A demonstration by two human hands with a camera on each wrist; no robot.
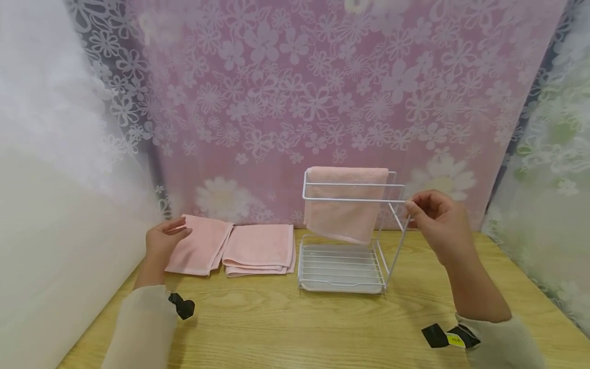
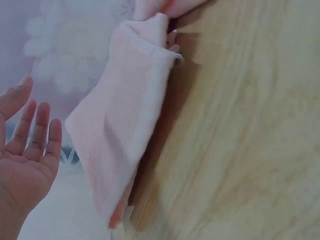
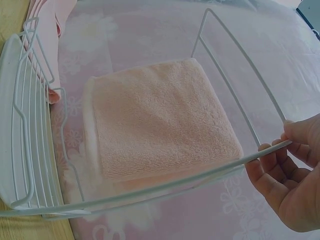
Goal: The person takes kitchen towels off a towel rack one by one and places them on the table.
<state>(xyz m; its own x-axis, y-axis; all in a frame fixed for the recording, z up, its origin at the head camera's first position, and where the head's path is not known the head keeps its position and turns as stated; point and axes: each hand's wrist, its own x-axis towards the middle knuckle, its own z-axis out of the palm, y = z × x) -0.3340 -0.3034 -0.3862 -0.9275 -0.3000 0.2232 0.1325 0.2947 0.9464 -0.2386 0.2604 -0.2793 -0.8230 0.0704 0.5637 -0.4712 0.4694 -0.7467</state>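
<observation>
The white wire rack [image 1: 355, 200] stands upright on the table [image 1: 253, 328], right of centre, with a shallow pale tray [image 1: 343, 289] beneath its base wires. One pink towel [image 1: 338, 220] hangs draped over the far upper rail. The right hand [image 1: 440, 225] pinches the near right upper corner of the rack between thumb and fingers. The left hand [image 1: 161, 241], fingers extended and holding nothing, is positioned beside the leftmost folded towel [image 1: 200, 248]. The second folded towel [image 1: 260, 243] lies between that towel and the rack.
</observation>
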